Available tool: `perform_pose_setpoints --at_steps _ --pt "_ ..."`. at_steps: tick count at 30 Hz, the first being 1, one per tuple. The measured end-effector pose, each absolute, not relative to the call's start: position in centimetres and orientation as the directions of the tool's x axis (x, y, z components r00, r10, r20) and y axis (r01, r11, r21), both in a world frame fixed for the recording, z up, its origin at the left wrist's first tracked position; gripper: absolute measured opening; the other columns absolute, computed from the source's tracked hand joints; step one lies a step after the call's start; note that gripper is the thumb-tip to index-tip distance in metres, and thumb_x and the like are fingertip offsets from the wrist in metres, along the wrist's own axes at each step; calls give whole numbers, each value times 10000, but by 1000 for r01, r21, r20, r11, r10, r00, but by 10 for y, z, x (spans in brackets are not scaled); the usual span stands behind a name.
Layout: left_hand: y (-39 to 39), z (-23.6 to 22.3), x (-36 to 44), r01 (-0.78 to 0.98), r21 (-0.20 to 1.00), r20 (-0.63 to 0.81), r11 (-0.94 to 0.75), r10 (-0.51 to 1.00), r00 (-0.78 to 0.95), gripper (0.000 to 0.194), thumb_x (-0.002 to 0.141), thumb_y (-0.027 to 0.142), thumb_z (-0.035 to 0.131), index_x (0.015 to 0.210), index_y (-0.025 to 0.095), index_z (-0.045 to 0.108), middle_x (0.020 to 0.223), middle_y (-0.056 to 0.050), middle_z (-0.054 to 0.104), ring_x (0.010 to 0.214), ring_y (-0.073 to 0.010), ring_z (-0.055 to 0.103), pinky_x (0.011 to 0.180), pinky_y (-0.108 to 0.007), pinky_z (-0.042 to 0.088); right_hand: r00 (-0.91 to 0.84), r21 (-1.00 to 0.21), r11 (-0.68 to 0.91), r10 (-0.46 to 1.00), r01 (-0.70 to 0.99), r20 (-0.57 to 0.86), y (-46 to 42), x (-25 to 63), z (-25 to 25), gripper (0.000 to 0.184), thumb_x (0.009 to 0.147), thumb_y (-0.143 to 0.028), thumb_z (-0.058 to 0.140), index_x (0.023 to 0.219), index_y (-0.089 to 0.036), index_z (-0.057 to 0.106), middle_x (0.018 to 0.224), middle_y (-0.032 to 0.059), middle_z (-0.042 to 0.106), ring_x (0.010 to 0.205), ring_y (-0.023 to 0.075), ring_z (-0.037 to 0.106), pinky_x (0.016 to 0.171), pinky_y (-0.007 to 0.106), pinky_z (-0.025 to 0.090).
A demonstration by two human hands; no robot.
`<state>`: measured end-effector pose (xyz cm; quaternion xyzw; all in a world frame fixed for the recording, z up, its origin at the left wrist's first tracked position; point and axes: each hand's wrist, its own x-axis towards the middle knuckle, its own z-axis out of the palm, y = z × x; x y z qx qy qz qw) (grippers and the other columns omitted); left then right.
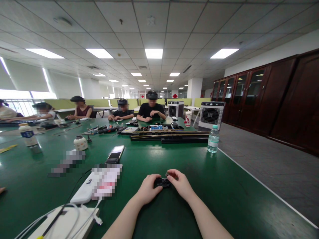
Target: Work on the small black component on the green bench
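A small black part (163, 182) with an uneven, detailed top lies low over the green table (149, 159), right in front of me. Its exact kind is too small to make out. My left hand (149, 187) grips its left end, thumb in front and fingers behind. At its right end is my right hand (178, 182), the thumb close to the part and the index finger curled. Between that thumb and finger sits a tiny dark piece (167, 174), only partly visible. Whether this piece touches the black part cannot be told.
A water bottle (213, 139) stands near the table's right edge. Long black rails (184, 137) lie across the table ahead. To the left are a white power bank (84, 187), a phone (116, 154), cables and a white box (62, 222). Several people sit farther off.
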<state>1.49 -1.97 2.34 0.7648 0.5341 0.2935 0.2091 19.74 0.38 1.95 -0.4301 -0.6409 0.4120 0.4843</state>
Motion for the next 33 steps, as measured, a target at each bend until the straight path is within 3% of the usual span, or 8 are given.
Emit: perform_pose_setpoints --at_steps 7,13,21,33 --pt "-19 22 14 696 625 239 -352 936 258 400 701 220 601 1097 179 563 1085 -74 609 1030 -231 529 922 -345 410 -206 -895 301 948 329 243 -4 197 27 239 721 -273 586 941 -207 650 963 44 665 913 207 596 777 321 473" --pt "-18 19 14 691 628 249 -359 933 260 397 703 229 603 1095 179 564 1088 -74 609 1037 -235 528 922 -347 406 -264 -838 354 928 415 262 -7 197 28 220 714 -244 598 923 -231 663 969 37 654 948 212 577 855 333 432" --pt "-17 18 14 691 625 255 -363 932 259 401 704 211 600 1100 159 564 1089 -83 608 1036 -232 527 926 -345 402 -341 -760 418 900 497 272 -9 197 30 202 698 -191 601 882 -226 679 966 40 646 958 213 558 901 347 399" --pt "-18 19 15 688 627 251 -366 931 266 405 699 203 607 1102 191 562 1093 -65 608 1032 -230 529 928 -345 409 -355 -755 392 908 527 224 -11 197 30 227 655 -163 626 858 -247 682 974 31 646 969 217 558 910 351 402"
